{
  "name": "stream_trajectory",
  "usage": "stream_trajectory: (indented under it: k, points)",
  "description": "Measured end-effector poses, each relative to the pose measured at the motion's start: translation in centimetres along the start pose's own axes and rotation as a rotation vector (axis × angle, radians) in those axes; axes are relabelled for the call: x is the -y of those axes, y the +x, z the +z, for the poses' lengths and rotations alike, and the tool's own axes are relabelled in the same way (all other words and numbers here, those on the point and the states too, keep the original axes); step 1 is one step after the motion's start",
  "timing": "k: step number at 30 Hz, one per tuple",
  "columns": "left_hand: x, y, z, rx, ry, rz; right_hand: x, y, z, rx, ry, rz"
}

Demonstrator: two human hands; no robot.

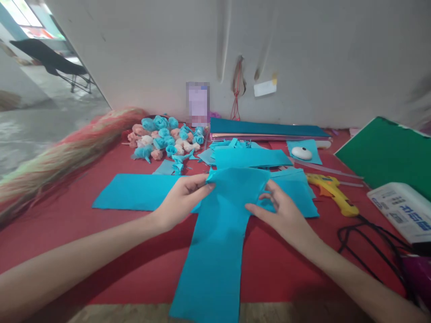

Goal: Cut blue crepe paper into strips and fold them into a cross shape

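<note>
A long blue strip of crepe-like paper (218,251) hangs down toward the front table edge. My left hand (188,193) pinches its upper left corner between thumb and fingers. At the strip's upper right edge is my right hand (274,202), its thumb and fingers apart, the fingertips beside the edge. Behind the strip, another blue sheet (131,192) lies flat to the left, and more blue pieces (296,193) lie to the right. A smaller blue strip (251,158) rests farther back.
Blue and pink paper flowers (161,139) are heaped at the back left of the red table (134,264). At right are a yellow glue gun (333,193) with a black cable, a white box (400,208) and a green board (387,152). Fringed material (77,143) runs along the left edge.
</note>
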State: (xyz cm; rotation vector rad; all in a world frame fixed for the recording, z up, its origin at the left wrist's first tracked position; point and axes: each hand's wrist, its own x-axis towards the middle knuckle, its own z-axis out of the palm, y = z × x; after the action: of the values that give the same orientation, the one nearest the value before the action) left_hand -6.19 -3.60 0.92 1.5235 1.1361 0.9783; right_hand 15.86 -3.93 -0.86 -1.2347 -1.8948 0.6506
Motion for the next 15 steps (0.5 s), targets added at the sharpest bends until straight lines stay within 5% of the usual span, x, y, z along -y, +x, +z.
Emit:
stream_trajectory:
  k: [5, 7, 10, 15]
  points:
    - [-0.3, -0.3, 0.2, -0.072, -0.072, 0.068, 0.2, 1.2, 0.3, 0.432, 0.242, 0.11]
    - [-0.4, -0.1, 0.1, -0.041, -0.146, 0.057, 0.5, 1.0, 0.2, 0.442, 0.206, 0.149]
    - [-0.2, 0.3, -0.2, 0.168, -0.235, -0.004, 0.5, 0.8, -0.1, 0.368, 0.134, 0.184]
    - [0.7, 0.8, -0.7, 0.418, -0.069, -0.098, 0.5, 1.3, -0.7, 0.314, 0.166, 0.185]
